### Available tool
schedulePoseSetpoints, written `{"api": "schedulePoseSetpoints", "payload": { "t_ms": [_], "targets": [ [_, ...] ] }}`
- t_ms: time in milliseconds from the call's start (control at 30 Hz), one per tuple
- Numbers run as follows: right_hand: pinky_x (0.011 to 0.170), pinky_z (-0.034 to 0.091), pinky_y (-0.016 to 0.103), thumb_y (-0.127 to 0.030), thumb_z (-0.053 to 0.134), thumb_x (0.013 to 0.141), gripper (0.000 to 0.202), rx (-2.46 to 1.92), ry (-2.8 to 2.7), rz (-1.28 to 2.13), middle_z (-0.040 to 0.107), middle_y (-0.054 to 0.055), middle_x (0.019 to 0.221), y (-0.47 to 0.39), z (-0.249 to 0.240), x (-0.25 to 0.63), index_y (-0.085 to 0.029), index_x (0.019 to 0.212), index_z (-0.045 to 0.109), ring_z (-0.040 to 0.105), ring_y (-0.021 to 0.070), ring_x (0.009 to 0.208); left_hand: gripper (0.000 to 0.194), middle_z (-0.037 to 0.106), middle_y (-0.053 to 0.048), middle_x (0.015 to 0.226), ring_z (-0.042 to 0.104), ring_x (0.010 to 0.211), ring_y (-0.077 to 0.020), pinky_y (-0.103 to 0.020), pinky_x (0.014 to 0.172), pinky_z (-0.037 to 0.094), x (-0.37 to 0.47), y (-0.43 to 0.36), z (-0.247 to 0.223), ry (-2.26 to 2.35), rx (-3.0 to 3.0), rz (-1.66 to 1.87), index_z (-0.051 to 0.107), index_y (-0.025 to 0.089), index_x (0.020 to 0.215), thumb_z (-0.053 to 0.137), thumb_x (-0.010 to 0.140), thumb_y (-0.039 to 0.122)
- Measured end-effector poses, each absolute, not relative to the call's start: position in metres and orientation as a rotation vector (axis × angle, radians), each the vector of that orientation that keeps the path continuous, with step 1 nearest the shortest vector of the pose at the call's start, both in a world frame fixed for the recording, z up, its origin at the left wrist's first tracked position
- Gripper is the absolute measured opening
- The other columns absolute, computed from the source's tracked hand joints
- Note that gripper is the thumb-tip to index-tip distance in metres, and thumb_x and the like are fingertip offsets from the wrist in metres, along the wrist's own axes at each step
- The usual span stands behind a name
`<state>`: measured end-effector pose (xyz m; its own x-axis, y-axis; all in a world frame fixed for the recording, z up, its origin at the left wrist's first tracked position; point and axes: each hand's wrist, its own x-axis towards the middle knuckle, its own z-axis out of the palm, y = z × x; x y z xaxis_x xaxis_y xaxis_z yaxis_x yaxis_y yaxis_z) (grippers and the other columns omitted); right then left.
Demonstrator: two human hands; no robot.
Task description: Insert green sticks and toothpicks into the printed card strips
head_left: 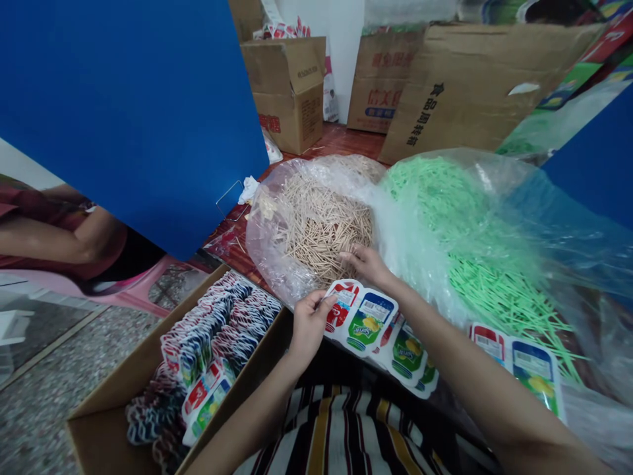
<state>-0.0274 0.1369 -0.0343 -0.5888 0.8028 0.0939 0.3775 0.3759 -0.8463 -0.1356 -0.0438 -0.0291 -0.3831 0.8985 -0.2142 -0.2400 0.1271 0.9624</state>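
My left hand (312, 326) pinches the left end of a strip of joined drink-shaped packets (366, 320), printed in red Coca-Cola style and green-and-blue Sprite style. The strip runs rightward beneath my right forearm, across my lap. At the near edge of a heap of thin tan sticks (324, 234) is my right hand (368, 265). Its fingers are drawn together among the sticks; whatever lies between them is too small to make out. More packets of the same kind (534, 369) lie right of my right forearm.
Bright green sticks (494, 284) lie on clear plastic at right. A cardboard box (113, 389) holds folded packet strips at lower left. Blue panels (138, 99) stand on both sides. Cartons (465, 92) line the back. Another person's arm (64, 237) shows at left, by a pink chair (133, 290).
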Motion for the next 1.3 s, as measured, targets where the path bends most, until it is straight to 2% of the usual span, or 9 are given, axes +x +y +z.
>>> {"api": "schedulePoseSetpoints", "payload": {
  "t_ms": [100,200,367,533,700,767,1033,1167,1300],
  "targets": [
    [0.07,0.05,0.029,-0.056,0.053,0.081,0.042,-1.019,-2.048,1.152,0.069,0.008,0.079,0.133,-0.022,-0.025,-0.015,0.074,0.061,0.062,0.0202,0.08,0.026,0.066,0.001,0.066,0.057,0.057,-0.0123,-0.022,0.055,0.047,-0.137,-0.042,-0.029,1.418,0.7,1.477,0.065,0.014,0.078,0.066,0.076,0.04],
    [0.065,0.054,0.03,-0.059,0.047,0.083,0.045,-0.994,-1.832,1.315,0.07,0.008,0.084,0.126,-0.004,-0.02,-0.016,0.086,0.058,0.065,0.0186,0.074,0.025,0.065,0.001,0.066,0.057,0.057,-0.0118,-0.022,0.054,0.046,-0.137,-0.04,-0.029,1.416,0.699,1.484,0.064,0.014,0.076,0.067,0.075,0.039],
    [0.057,0.056,0.027,-0.052,0.068,0.073,0.04,-0.811,-1.357,1.693,0.072,0.004,0.083,0.102,0.031,-0.009,-0.019,0.091,0.056,0.068,0.0164,0.065,0.025,0.065,0.001,0.063,0.056,0.054,-0.0115,-0.022,0.053,0.045,-0.134,-0.038,-0.029,1.35,0.64,1.481,0.065,0.014,0.075,0.069,0.073,0.039],
    [0.062,0.056,0.029,-0.047,0.065,0.079,0.031,-0.714,-1.498,1.736,0.072,0.005,0.086,0.078,0.043,-0.002,-0.019,0.09,0.06,0.068,0.0171,0.069,0.024,0.065,0.001,0.063,0.057,0.053,-0.0114,-0.022,0.053,0.045,-0.129,-0.036,-0.028,1.271,0.55,1.498,0.065,0.014,0.074,0.071,0.071,0.037],
    [0.071,0.053,0.029,-0.051,0.06,0.081,0.036,-0.719,-1.709,1.611,0.072,0.006,0.09,0.07,0.044,0.001,-0.016,0.091,0.065,0.067,0.016,0.074,0.025,0.064,0.002,0.061,0.057,0.052,-0.0109,-0.021,0.053,0.045,-0.125,-0.036,-0.029,1.243,0.549,1.504,0.065,0.014,0.074,0.071,0.072,0.038],
    [0.069,0.052,0.027,-0.05,0.06,0.081,0.037,-0.751,-1.71,1.59,0.072,0.005,0.088,0.069,0.044,0.002,-0.015,0.09,0.067,0.066,0.0147,0.072,0.024,0.064,0.002,0.06,0.056,0.051,-0.0103,-0.021,0.052,0.044,-0.124,-0.035,-0.028,1.24,0.554,1.513,0.065,0.014,0.074,0.071,0.072,0.037],
    [0.052,0.052,0.026,-0.055,0.06,0.08,0.042,-0.855,-1.442,1.898,0.072,0.005,0.073,0.065,0.039,-0.002,-0.016,0.095,0.068,0.063,0.0146,0.053,0.024,0.067,0.001,0.062,0.057,0.051,-0.0107,-0.022,0.052,0.046,-0.124,-0.033,-0.025,1.22,0.541,1.561,0.066,0.014,0.077,0.071,0.072,0.036],
    [0.049,0.052,0.027,-0.055,0.058,0.081,0.042,-0.87,-1.298,1.945,0.073,0.007,0.071,0.064,0.039,-0.001,-0.017,0.095,0.068,0.065,0.0176,0.055,0.024,0.068,0.001,0.062,0.058,0.05,-0.0111,-0.022,0.052,0.046,-0.124,-0.033,-0.026,1.208,0.508,1.568,0.066,0.014,0.077,0.072,0.07,0.036],
    [0.052,0.052,0.027,-0.053,0.061,0.08,0.04,-0.863,-1.425,1.915,0.073,0.006,0.073,0.063,0.039,-0.001,-0.016,0.094,0.068,0.066,0.0166,0.058,0.026,0.067,0.0,0.06,0.058,0.049,-0.012,-0.024,0.052,0.047,-0.122,-0.032,-0.023,1.202,0.476,1.563,0.067,0.013,0.077,0.075,0.067,0.035]
  ]
}}
